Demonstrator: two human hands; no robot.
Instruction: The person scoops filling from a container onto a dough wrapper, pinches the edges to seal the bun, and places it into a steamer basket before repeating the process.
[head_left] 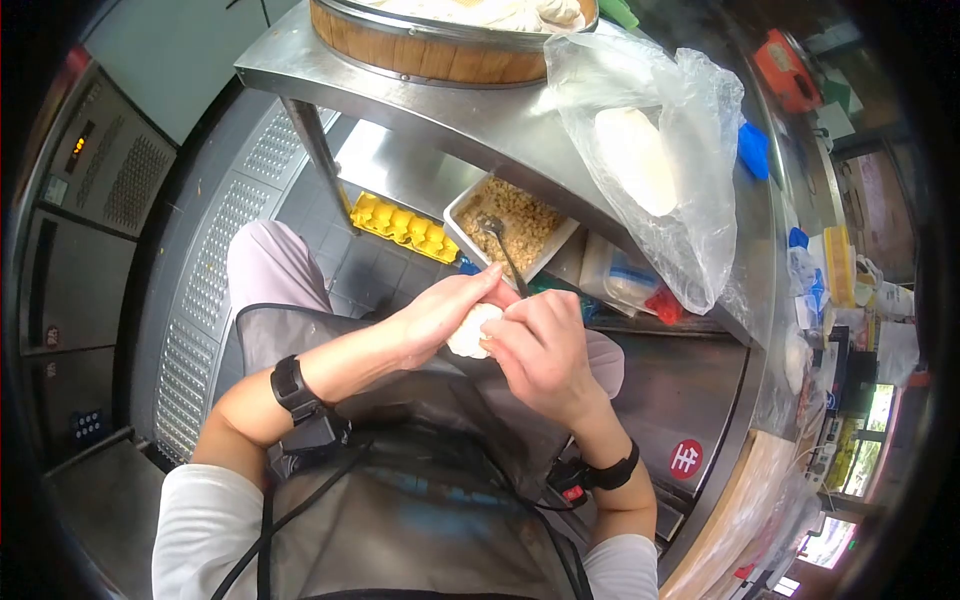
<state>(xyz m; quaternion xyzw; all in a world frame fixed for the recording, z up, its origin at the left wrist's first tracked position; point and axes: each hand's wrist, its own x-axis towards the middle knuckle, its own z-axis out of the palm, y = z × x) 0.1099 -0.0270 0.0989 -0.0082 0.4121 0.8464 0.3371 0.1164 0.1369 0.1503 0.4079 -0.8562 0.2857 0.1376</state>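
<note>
A small, pale, pleated stuffed bun (472, 334) sits between my two hands, above my lap. My left hand (437, 315) cups it from the left with fingers curled round its far side. On the right, my right hand (545, 345) pinches the bun's edge between thumb and fingers. Just beyond the hands stands a white tub (457, 218) of crumbly tan filling (520, 215). A metal spoon (508, 255) rests with its bowl in the filling; its handle reaches toward my fingers and overlaps them in this view.
A steel table (420, 105) carries a wooden steamer (420, 50) and a clear plastic bag (690, 150) with a white dough lump (637, 160) in it. Below are a yellow egg tray (400, 228) and a clear container (620, 275). Steel cabinets (85, 270) stand at left.
</note>
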